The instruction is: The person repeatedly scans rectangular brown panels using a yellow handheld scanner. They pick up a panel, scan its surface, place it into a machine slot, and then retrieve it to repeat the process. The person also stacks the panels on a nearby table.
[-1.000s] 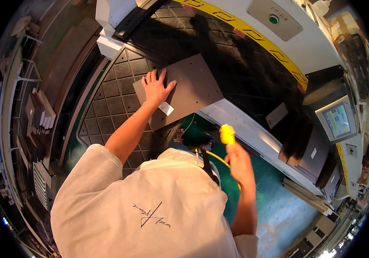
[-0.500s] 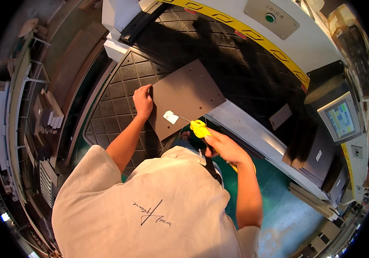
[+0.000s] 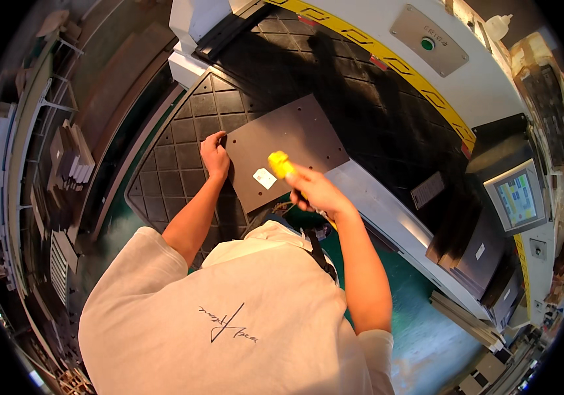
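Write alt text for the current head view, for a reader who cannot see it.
The right hand holds a yellow handheld device above a brown panel near its white label, while the left hand touches the panel's left edge. The panel lies over a dark, grooved surface; a touchscreen stands at right.

Well left of the left hand (image 3: 214,157) stand a metal-framed rack (image 3: 45,102) and stacked boards (image 3: 73,158). Beyond the right hand (image 3: 318,192), a pale machine body (image 3: 486,79) bears a yellow strip (image 3: 450,117); a lit screen (image 3: 517,197) sits farther right. Glossy green floor (image 3: 413,309) shows below that hand.
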A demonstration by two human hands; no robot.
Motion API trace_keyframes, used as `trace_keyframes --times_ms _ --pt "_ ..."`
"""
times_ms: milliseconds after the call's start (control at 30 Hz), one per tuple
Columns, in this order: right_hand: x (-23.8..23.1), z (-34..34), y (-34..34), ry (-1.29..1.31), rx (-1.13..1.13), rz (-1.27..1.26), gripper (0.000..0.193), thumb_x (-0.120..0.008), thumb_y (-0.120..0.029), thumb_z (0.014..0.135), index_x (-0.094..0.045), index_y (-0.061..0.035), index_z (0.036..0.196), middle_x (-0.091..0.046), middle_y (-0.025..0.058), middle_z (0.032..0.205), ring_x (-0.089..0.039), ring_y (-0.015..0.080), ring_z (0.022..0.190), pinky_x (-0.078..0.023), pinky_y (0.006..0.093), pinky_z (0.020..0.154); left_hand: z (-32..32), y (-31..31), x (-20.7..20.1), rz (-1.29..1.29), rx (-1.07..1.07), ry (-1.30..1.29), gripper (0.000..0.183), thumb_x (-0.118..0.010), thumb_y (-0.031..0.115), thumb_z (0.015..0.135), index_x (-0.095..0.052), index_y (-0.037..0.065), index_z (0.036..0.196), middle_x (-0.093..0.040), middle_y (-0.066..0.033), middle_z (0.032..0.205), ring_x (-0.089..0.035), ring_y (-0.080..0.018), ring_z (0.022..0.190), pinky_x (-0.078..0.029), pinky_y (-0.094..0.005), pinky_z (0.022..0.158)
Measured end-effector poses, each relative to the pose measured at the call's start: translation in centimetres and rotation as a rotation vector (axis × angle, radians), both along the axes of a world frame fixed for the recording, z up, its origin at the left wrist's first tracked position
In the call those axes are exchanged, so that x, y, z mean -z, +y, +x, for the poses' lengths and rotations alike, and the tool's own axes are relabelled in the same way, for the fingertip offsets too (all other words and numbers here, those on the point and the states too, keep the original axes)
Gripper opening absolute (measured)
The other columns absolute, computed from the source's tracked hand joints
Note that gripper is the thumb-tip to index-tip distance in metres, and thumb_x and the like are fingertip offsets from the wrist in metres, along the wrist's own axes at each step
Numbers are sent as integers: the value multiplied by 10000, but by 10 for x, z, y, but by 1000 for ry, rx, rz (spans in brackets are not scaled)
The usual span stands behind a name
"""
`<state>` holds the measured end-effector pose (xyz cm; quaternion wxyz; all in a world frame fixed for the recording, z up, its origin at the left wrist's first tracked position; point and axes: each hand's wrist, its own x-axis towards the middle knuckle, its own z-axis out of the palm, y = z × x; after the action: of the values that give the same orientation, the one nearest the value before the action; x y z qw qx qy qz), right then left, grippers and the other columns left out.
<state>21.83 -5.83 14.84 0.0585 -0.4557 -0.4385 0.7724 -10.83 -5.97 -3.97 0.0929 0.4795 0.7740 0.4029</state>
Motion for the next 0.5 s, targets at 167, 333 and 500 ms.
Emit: trace_keyframes --times_ms 167,333,500 --pt "34 14 -3 -250 548 459 544 -582 -354 1083 -482 -162 1583 -587 -9 736 -518 55 596 -440 244 545 11 6 1 43 0 -47 381 -480 -29 907 -736 67 1172 -731 -89 1109 -612 -293 1115 -488 -391 1013" --pt "-6 20 -7 -2 59 3 497 -572 -359 1086 -527 -156 1538 -599 -8 736 -523 68 564 -423 243 524 0 0 4 78 -45 19 392 -527 -25 848 -747 98 1149 -754 -78 1078 -611 -311 1106 -484 -413 997" --pt "30 34 -23 -384 592 575 491 -551 -356 1092 -527 -136 1530 -619 16 759 -548 69 596 -461 241 585 10 2 -4 -5 76 137 402 -562 -18 827 -743 125 1156 -738 -62 1113 -599 -309 1137 -437 -442 1052"
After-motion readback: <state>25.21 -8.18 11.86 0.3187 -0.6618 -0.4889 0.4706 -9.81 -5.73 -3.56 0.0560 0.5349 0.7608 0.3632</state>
